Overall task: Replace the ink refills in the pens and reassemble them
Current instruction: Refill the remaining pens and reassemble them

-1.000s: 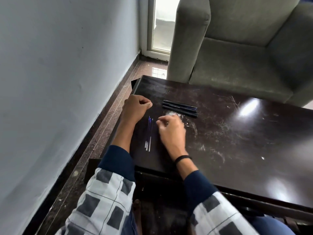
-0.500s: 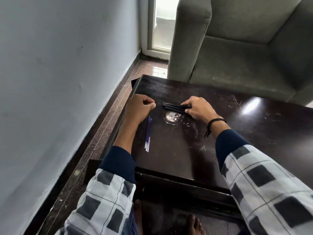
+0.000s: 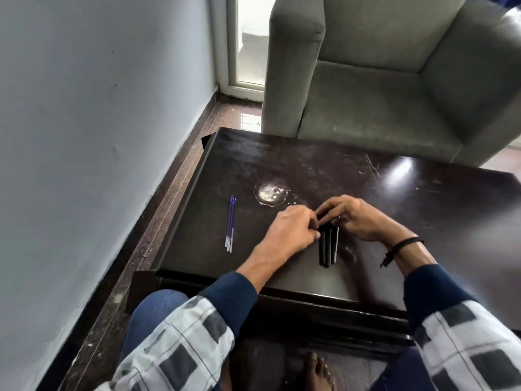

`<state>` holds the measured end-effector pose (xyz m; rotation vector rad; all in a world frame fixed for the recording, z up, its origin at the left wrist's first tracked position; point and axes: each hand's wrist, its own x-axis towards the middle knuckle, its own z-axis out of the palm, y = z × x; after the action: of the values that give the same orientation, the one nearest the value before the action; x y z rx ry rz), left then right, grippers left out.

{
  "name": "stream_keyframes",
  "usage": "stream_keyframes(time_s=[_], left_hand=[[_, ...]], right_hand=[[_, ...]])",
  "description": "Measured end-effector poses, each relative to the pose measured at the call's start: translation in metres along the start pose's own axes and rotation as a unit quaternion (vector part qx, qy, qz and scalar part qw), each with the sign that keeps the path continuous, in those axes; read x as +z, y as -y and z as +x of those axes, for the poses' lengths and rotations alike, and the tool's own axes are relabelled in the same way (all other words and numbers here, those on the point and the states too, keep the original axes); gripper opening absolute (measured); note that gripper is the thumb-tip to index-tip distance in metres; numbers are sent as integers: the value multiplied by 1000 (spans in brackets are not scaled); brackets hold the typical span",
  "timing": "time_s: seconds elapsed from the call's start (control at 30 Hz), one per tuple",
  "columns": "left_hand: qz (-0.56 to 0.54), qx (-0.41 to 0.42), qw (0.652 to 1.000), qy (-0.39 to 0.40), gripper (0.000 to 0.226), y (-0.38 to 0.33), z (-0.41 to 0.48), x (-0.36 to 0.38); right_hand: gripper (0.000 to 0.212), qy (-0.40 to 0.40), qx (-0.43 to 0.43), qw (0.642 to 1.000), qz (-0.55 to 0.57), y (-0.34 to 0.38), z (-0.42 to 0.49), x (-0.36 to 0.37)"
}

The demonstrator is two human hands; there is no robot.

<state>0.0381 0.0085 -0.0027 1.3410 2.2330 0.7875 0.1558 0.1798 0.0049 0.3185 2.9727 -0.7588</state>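
1. A dark, scratched table (image 3: pixel 282 165) stands by a grey wall, with an armchair (image 3: pixel 394 94) behind it.
2. Both hands meet at the far ends of the pens (image 3: pixel 328 246): the left hand (image 3: pixel 293 230) pinches them with its fingertips, and the right hand (image 3: pixel 352 218) curls over them. Whether the right hand truly grips, I cannot tell.
3. Judgement: separate one pen first, hold its barrel steady and twist the tip end squarely, so the others do not roll.
4. The pens are black and slim, lying side by side, pointing toward the person.
5. Blue refills (image 3: pixel 230 224) lie well left of the pens.
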Motion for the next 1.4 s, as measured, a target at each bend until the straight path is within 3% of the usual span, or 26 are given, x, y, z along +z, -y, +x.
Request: stream_keyframes(time_s=[0.07, 0.13, 0.2, 0.27, 0.37, 0.5, 1.2, 1.4], left_hand=[[-18, -5, 1000, -2, 17, -5, -2, 10], [-37, -11, 999, -14, 14, -8, -3, 15], [-49, -21, 998, -31, 12, -9, -3, 17], [-59, -32, 997, -43, 15, -8, -2, 18], [-72, -38, 995, -51, 28, -6, 0, 21], [-83, -34, 995, -40, 44, -5, 1, 23], [-120, -72, 989, -40, 44, 10, 12, 17], [-118, -86, 985, -90, 35, 7, 14, 1]], right_hand=[[50, -33, 6, 999, 34, 2, -9, 6], [53, -125, 40, 987, 90, 7, -15, 14], [52, -271, 131, 945, 127, 12, -20, 20], [40, -352, 253, 890, 143, 17, -23, 26], [18, -305, 337, 877, 157, 22, -23, 39], [21, -296, 349, 870, 185, 31, -19, 51], [19, -314, 373, 835, 256, 44, -10, 53], [13, -353, 366, 843, 174, 50, -3, 40]])
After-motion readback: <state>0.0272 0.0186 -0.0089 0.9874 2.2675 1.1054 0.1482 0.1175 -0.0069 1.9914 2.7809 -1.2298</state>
